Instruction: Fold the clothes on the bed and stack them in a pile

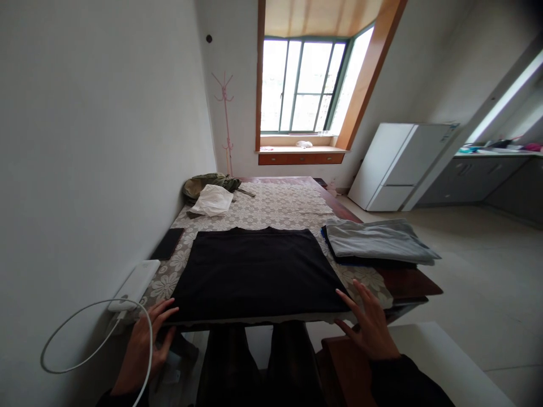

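Note:
A black folded garment [254, 271] lies flat on the lace-covered table [280, 206], its near edge at the table's front. My left hand [146, 345] rests at the garment's near left corner, fingertips touching the cloth. Fingers spread, my right hand [369, 322] touches the near right corner. Neither hand grips anything.
A stack of folded grey and dark clothes [377, 242] sits on the table's right side. A white power bank [136, 282] with a looping cable [85, 333] and a black phone [167, 243] lie at the left. A white bag [212, 200] and olive bag [207, 182] sit at the far end.

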`<state>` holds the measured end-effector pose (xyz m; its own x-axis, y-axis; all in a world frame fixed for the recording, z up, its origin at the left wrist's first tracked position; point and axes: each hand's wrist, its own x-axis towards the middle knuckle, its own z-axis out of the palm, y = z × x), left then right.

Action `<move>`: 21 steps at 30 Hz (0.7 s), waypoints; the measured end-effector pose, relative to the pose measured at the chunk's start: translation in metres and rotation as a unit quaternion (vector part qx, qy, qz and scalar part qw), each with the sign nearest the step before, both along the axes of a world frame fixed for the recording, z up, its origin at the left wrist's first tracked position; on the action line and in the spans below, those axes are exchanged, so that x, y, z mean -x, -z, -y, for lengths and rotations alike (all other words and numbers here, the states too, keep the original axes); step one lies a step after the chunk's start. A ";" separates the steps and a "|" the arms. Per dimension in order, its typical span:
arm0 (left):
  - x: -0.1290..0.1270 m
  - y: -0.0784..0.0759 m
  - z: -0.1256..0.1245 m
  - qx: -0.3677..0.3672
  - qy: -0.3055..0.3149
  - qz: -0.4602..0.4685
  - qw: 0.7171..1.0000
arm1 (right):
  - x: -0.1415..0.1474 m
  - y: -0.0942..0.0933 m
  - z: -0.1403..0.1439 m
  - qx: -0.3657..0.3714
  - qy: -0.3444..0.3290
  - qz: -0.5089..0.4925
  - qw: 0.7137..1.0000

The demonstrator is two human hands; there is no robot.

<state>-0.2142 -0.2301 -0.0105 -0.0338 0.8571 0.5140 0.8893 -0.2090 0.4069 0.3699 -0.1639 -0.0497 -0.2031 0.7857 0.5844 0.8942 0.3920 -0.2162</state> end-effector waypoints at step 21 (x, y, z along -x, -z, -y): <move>-0.006 -0.030 -0.031 -0.063 -0.061 0.318 0.944 | -0.006 -0.049 -0.012 0.067 -0.025 -0.299 0.952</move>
<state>-0.2086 -0.1995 0.0200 -0.4643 0.7601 0.4546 0.4948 -0.2031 0.8450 0.3763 -0.1521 -0.0005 0.0947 0.8597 0.5020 0.5771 0.3635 -0.7314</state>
